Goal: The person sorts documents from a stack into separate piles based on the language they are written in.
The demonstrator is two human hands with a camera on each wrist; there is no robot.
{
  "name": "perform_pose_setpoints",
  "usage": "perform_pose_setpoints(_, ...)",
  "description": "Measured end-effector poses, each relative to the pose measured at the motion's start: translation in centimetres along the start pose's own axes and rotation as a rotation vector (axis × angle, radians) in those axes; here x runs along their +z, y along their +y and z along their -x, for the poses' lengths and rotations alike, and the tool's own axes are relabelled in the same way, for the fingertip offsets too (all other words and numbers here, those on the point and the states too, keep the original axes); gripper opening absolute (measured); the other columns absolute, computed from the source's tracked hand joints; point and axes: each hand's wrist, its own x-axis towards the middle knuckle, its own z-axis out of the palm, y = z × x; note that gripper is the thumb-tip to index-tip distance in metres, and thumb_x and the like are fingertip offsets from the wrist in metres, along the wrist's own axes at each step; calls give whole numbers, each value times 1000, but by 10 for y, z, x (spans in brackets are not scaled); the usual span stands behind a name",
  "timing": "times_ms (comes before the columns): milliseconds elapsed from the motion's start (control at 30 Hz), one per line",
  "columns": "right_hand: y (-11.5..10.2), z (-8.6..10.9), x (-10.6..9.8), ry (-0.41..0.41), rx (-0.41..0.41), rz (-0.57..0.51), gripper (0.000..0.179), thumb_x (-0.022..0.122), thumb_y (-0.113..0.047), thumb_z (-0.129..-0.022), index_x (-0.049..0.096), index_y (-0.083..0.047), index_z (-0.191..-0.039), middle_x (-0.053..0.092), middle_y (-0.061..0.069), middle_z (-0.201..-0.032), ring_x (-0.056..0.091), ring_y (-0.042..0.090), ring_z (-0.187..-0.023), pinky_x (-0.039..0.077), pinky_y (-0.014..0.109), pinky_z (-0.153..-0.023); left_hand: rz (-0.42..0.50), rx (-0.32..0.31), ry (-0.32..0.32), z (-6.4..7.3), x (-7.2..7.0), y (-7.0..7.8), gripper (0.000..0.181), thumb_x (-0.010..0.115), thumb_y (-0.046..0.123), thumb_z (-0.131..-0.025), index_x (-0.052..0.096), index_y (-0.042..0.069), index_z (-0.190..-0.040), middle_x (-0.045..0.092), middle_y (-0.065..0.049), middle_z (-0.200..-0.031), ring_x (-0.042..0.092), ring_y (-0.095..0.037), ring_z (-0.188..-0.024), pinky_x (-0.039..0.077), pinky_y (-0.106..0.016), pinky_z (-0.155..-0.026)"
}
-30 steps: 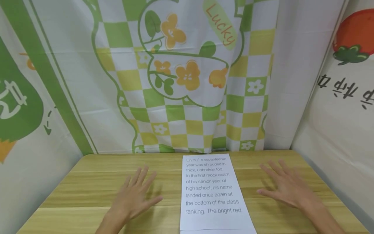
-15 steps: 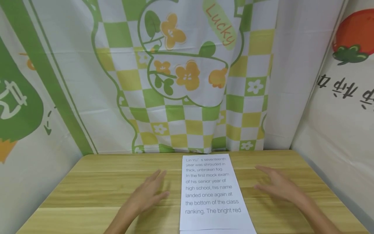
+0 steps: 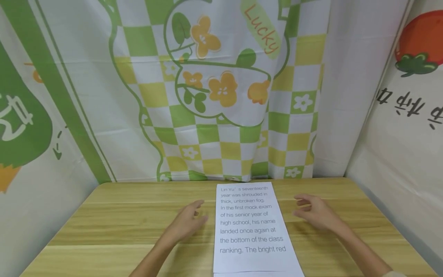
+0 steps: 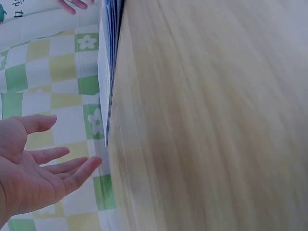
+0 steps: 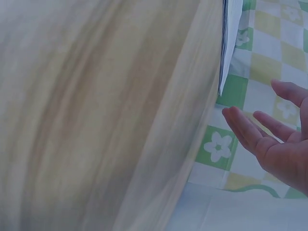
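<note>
Paper stack [image 3: 252, 231] cropped below, printed fruit [image 3: 421, 36] cropped

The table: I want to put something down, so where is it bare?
Bare wood lies on the table between its left edge and the left hand, and between the right hand and its right edge. Crowded is the middle, where the paper stack lies between the hands.

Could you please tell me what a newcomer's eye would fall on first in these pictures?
Probably the green-and-yellow checked cloth hanging behind the table, with "Lucky" written near its top. Next would be the white stack of paper with large print, lying mid-table and reaching toward the far edge. A red tomato is pictured at the head view's upper right.
</note>
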Motion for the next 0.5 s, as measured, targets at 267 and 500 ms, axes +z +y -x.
perform_pose_setpoints(267, -1, -9, 10, -17, 67, -182, 60, 72, -9, -94, 47, 20, -139, 58, 40, -129, 70, 42, -104, 65, 40, -80, 70, 35, 18, -13, 14, -5, 54, 67, 8, -94, 50, -16, -139, 53, -42, -133, 65, -50, -109, 63, -49, -84)
perform_pose_setpoints(500, -4, -17, 20, -22, 122, -267, 59, 70, -5, -94, 45, 20, -141, 58, 38, -128, 70, 35, -103, 64, 43, -82, 114, -80, 4, -21, 20, 5, 56, 68, 13, -96, 50, -9, -144, 55, -37, -137, 60, -51, -121, 56, -58, -97)
